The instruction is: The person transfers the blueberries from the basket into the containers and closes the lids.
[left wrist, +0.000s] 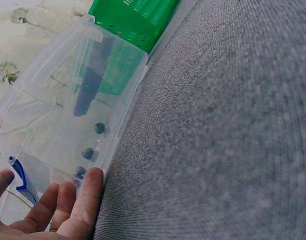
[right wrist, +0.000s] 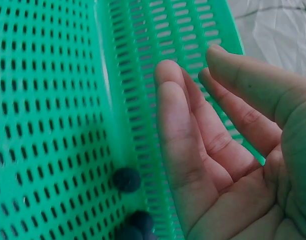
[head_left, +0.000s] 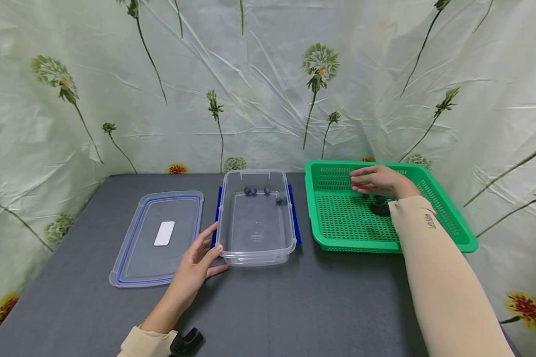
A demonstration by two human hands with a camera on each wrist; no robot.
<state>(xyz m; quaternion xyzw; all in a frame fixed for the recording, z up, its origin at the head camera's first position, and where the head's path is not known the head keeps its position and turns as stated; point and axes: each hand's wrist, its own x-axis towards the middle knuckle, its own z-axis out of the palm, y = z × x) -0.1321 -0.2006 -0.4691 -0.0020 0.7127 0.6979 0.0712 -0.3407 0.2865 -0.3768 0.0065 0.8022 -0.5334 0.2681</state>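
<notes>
A clear plastic container with blue side latches stands mid-table, lid off. Inside, toward its far end, lie several small dark round blueberries. My left hand rests against the container's near left corner, fingers spread; in the left wrist view its fingertips touch the clear wall. Over the green basket is my right hand, fingers loosely bent with nothing visible between them. Below it, in the right wrist view, more blueberries lie on the basket's floor along the wall.
A clear lid with a blue seal and a white label lies flat on the left, partly behind my left hand. Grey cloth covers the table. A flower-patterned curtain hangs behind it.
</notes>
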